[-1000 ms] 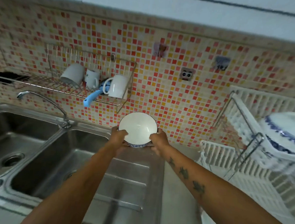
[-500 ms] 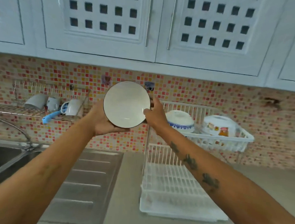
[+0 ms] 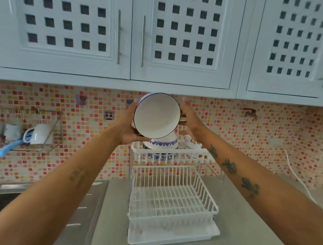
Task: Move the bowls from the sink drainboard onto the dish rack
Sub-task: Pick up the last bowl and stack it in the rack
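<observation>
I hold a white bowl (image 3: 157, 115) with a dark rim and blue outer pattern, tilted so its inside faces me, above the top tier of the white dish rack (image 3: 172, 193). My left hand (image 3: 128, 126) grips its left and lower edge. My right hand (image 3: 189, 114) presses its right edge with fingers stretched upward. Just below the held bowl an upturned blue-patterned bowl (image 3: 163, 142) rests on the upper tier, and another piece of crockery (image 3: 190, 142) sits to its right, partly hidden by my right forearm. The rack's lower basket holds nothing.
The steel drainboard (image 3: 82, 211) and sink lie at lower left. A wire wall shelf (image 3: 26, 140) with white mugs and a blue-handled brush hangs at left. White cupboards (image 3: 131, 37) overhang the tiled wall. A white cable (image 3: 295, 176) runs down at right.
The bowl has been lifted from the drainboard and carried right to above the rack's upper tier. My view has swung right and upward with it.
</observation>
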`<state>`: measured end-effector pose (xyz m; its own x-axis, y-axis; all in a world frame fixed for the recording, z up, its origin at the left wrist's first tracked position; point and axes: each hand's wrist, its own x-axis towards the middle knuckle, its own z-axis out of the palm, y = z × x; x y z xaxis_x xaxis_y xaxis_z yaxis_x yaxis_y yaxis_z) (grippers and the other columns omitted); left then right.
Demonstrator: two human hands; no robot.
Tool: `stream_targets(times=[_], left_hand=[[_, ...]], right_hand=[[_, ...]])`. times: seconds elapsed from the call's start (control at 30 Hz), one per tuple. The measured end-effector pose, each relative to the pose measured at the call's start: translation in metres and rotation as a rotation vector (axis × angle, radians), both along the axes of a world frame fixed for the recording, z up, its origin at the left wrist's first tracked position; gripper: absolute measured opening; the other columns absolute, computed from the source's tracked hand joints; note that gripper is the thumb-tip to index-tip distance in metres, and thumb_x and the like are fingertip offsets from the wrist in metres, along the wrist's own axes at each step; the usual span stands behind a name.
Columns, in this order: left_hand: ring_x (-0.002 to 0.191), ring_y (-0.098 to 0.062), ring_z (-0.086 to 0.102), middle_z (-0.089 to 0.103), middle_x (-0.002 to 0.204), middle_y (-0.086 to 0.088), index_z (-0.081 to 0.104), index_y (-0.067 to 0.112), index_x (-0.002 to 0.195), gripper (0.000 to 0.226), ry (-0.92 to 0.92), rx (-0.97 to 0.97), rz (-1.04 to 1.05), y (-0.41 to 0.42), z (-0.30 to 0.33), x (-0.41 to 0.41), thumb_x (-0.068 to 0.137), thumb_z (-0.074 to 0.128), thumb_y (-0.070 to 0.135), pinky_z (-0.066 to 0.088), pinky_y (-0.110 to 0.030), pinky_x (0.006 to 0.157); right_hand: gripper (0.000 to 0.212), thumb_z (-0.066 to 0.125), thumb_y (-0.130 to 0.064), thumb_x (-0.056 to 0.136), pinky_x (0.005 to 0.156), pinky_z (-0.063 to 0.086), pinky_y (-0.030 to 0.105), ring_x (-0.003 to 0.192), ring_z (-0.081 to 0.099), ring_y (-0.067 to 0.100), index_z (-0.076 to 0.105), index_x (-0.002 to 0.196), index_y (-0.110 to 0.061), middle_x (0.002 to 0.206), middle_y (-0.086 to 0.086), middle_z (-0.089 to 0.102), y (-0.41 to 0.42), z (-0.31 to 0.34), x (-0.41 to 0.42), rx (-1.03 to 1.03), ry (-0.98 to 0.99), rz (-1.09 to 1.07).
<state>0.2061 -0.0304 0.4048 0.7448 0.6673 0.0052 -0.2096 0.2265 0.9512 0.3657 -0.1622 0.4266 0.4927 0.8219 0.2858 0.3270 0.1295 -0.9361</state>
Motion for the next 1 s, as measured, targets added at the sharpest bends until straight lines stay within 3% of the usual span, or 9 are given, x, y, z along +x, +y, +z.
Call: stream_targets(times=[0.13,0.23,0.3,0.4,0.5,0.57,0.67,0.83,1.0], left_hand=[[0.107,-0.030,0.060,0.059,0.119,-0.011,0.055,0.026,0.124,0.055,0.032,0.264,0.128,0.005,0.005,0.012,0.084,0.054,0.065,0.058,-0.043,0.078],[0.104,-0.028,0.063,0.059,0.125,-0.012,0.050,0.024,0.127,0.065,0.006,0.387,0.194,0.012,0.005,0.022,0.077,0.066,0.062,0.060,-0.043,0.075],[0.101,-0.023,0.064,0.059,0.124,-0.009,0.046,0.025,0.129,0.068,-0.008,0.440,0.244,0.016,0.001,0.028,0.074,0.072,0.057,0.059,-0.040,0.075],[0.104,-0.021,0.064,0.061,0.125,-0.007,0.042,0.028,0.131,0.087,-0.002,0.568,0.264,0.025,-0.008,0.037,0.060,0.079,0.062,0.056,-0.041,0.081],[0.102,-0.013,0.063,0.062,0.119,0.001,0.042,0.021,0.128,0.078,0.024,0.641,0.271,0.035,-0.017,0.045,0.067,0.082,0.049,0.056,-0.033,0.087],[0.103,-0.012,0.061,0.058,0.118,0.002,0.041,0.020,0.129,0.073,0.047,0.655,0.252,0.041,-0.023,0.047,0.072,0.083,0.037,0.053,-0.024,0.082],[0.115,-0.019,0.056,0.055,0.127,-0.002,0.038,0.018,0.141,0.089,0.077,0.696,0.243,0.049,-0.033,0.052,0.068,0.086,0.033,0.053,-0.030,0.090],[0.092,0.004,0.054,0.054,0.108,0.011,0.039,0.024,0.132,0.077,0.084,0.742,0.209,0.053,-0.040,0.058,0.071,0.085,0.013,0.048,-0.002,0.058],[0.111,-0.012,0.054,0.049,0.123,0.005,0.035,0.023,0.141,0.097,0.104,0.770,0.201,0.063,-0.055,0.063,0.062,0.091,0.020,0.049,-0.003,0.061]], right_hand=[[0.088,0.003,-0.074,0.086,0.099,0.038,0.048,0.125,0.047,0.032,0.044,0.142,-0.022,0.130,0.012,0.054,0.005,0.014,0.007,-0.122,-0.042,0.019],[0.095,0.007,-0.084,0.073,0.097,0.037,0.046,0.103,0.055,0.027,0.053,0.128,-0.023,0.104,0.006,0.060,0.012,0.021,0.008,-0.181,0.001,0.026],[0.081,0.009,-0.081,0.076,0.091,0.036,0.040,0.089,0.056,0.019,0.052,0.117,-0.027,0.089,-0.001,0.061,0.017,0.022,0.008,-0.172,-0.010,0.010],[0.059,0.020,-0.071,0.088,0.090,0.035,0.039,0.096,0.055,0.022,0.052,0.115,-0.029,0.095,-0.001,0.061,0.033,0.011,0.017,-0.159,-0.021,-0.037],[0.061,0.040,-0.076,0.080,0.091,0.036,0.037,0.103,0.056,0.022,0.063,0.107,-0.027,0.112,0.001,0.065,0.048,-0.007,0.025,-0.140,-0.013,-0.079],[0.069,0.052,-0.083,0.064,0.101,0.042,0.040,0.101,0.065,0.022,0.072,0.092,-0.023,0.103,0.002,0.074,0.058,-0.018,0.037,-0.094,0.013,-0.092],[0.068,0.059,-0.080,0.058,0.102,0.047,0.047,0.095,0.071,0.023,0.077,0.087,-0.021,0.095,0.003,0.078,0.068,-0.028,0.050,-0.068,0.005,-0.073],[0.062,0.061,-0.071,0.068,0.100,0.048,0.046,0.099,0.070,0.022,0.073,0.103,-0.021,0.105,0.002,0.076,0.070,-0.038,0.054,-0.083,-0.003,-0.052],[0.033,0.054,-0.046,0.090,0.071,0.047,0.027,0.088,0.064,0.013,0.063,0.109,-0.021,0.108,0.002,0.068,0.070,-0.048,0.054,-0.108,0.019,-0.024]])
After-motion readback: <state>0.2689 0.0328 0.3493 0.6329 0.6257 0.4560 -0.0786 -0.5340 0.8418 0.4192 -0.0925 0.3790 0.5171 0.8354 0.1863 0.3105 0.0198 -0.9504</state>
